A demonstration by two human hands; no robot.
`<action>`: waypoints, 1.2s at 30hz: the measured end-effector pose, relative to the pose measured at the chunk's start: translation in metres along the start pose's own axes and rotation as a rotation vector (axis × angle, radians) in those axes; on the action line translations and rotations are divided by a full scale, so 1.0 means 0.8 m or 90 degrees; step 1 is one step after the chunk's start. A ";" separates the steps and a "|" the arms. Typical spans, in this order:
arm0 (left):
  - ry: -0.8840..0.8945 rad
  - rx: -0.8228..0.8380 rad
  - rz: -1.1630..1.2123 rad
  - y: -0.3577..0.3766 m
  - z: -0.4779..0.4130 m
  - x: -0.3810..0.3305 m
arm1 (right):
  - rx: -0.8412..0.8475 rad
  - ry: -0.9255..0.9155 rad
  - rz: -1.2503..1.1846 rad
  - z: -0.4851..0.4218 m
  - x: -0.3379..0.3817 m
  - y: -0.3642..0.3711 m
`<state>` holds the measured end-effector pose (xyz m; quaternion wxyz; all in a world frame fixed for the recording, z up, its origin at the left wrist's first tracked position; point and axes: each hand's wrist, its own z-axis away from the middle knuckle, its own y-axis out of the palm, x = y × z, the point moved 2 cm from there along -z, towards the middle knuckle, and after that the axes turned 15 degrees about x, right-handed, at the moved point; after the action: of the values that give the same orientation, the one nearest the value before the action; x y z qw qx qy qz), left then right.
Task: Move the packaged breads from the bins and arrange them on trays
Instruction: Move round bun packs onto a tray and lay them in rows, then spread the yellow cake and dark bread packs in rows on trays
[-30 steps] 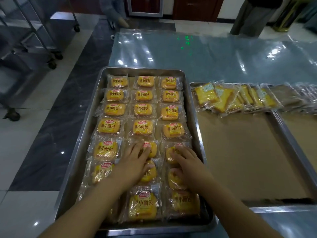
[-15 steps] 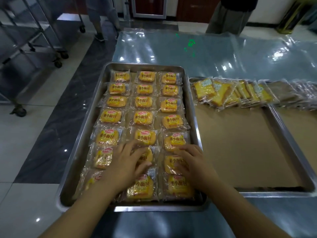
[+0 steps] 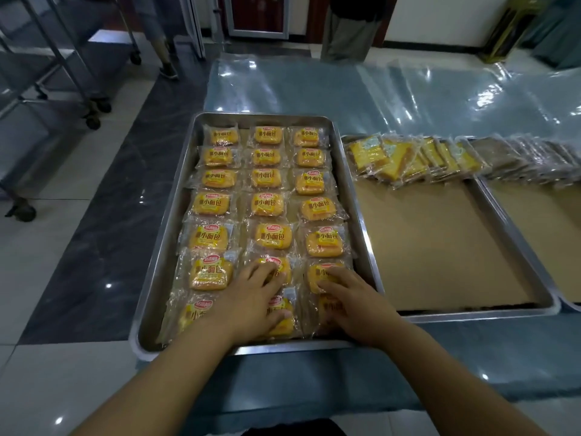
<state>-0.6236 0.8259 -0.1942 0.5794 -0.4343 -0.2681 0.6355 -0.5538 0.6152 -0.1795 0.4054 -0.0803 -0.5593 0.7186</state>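
A steel tray [image 3: 355, 196] on the table holds several small yellow packaged breads [image 3: 267, 204] in three columns. My left hand [image 3: 251, 300] lies flat over the packs at the near end of the middle column, fingers spread. Beside it, my right hand [image 3: 355, 297] presses with straight fingers on the near packs of the right column. Neither hand is curled round a pack. A second tray [image 3: 509, 221], lined with brown paper, sits to the right with a row of packaged cake slices [image 3: 405, 158] leaning along its far edge.
A third paper-lined tray [image 3: 562, 297] shows at the right edge, with darker packs [image 3: 528, 162] along its far side. Clear plastic sheet [image 3: 393, 89] covers the table. Wheeled metal racks [image 3: 63, 77] stand on the left floor. Two people's legs [image 3: 349, 29] are beyond the table.
Both hands have slid back toward the near end of the tray, from the fifth row onto the last two rows. The camera view pulled back and up a little.
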 end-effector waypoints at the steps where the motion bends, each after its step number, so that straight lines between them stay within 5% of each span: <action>1: 0.000 -0.001 0.003 0.001 0.000 -0.001 | 0.002 0.004 -0.005 0.001 0.001 0.000; 14: 0.056 -0.203 0.135 -0.068 0.008 -0.033 | -0.229 0.042 -0.111 0.047 -0.025 -0.072; 36: -0.064 -0.236 0.204 -0.162 -0.232 -0.178 | -0.118 0.232 -0.136 -0.025 -0.313 -0.209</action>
<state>-0.4050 0.6814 -0.1391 0.3671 -0.5381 -0.3364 0.6801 -0.2950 0.4689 -0.1258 0.5645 -0.1860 -0.5459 0.5906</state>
